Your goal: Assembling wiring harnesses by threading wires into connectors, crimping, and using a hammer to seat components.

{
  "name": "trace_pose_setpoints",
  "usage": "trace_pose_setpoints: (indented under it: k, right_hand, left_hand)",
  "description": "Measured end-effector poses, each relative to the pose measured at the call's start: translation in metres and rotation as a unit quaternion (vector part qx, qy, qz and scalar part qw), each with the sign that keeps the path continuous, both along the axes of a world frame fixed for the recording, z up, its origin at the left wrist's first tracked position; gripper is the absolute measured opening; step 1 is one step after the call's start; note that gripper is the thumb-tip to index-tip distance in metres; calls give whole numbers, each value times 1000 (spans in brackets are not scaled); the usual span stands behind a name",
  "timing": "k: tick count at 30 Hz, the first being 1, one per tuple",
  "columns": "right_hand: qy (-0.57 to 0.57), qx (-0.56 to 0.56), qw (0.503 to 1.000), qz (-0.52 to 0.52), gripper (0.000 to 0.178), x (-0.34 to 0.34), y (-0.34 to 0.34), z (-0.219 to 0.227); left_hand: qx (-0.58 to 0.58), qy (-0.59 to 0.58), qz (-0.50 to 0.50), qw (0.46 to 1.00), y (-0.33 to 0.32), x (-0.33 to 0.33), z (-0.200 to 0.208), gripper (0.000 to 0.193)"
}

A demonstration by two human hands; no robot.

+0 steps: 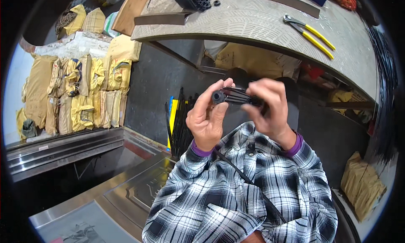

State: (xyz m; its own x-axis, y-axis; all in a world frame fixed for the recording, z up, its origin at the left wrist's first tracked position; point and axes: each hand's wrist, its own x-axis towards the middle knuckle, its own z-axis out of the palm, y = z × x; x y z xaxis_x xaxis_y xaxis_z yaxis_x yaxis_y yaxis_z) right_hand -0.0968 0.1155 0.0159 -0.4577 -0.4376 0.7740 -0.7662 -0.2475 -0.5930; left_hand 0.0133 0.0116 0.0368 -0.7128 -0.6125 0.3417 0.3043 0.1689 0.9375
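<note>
My left hand (206,116) is closed round a black round hub (218,96) with a hole in its end. Thin black ribs (237,95) run from it toward the right, like part of an umbrella frame. Their right ends meet in a dark cluster (255,100) beside the fingers of my right hand (270,106). That hand is smeared by motion, so its grip cannot be made out. A narrow black strip (249,180) slants across my checked shirt from near my left wrist.
Yellow-handled pliers (314,39) lie on the worktable (253,21) ahead, with small black parts (202,2) farther left. Long black rods (183,120) stand left of me. Thin black wires (384,61) hang at the right. Paper-wrapped bundles (80,93) fill the left side; a metal cabinet (126,188) stands lower left.
</note>
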Motion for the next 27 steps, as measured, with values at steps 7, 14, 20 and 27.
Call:
trace_pose_setpoints:
  k: [7,14,20,27]
  right_hand:
    - [8,29,998,56,35,6,-12,-9]
    - [24,-6,996,89,29,-1,-3,-15]
    - [-38,26,986,163,30,-8,7,-14]
    - [-113,138,923,341,19,-44,16,3]
  left_hand:
    - [-225,-20,-7,974,-9,2,13,29]
    - [-213,-11,-22,977,-6,-2,8,27]
    - [-156,-23,-136,978,-13,-14,7,36]
    - [-168,-1,-212,963,-19,-28,-2,39]
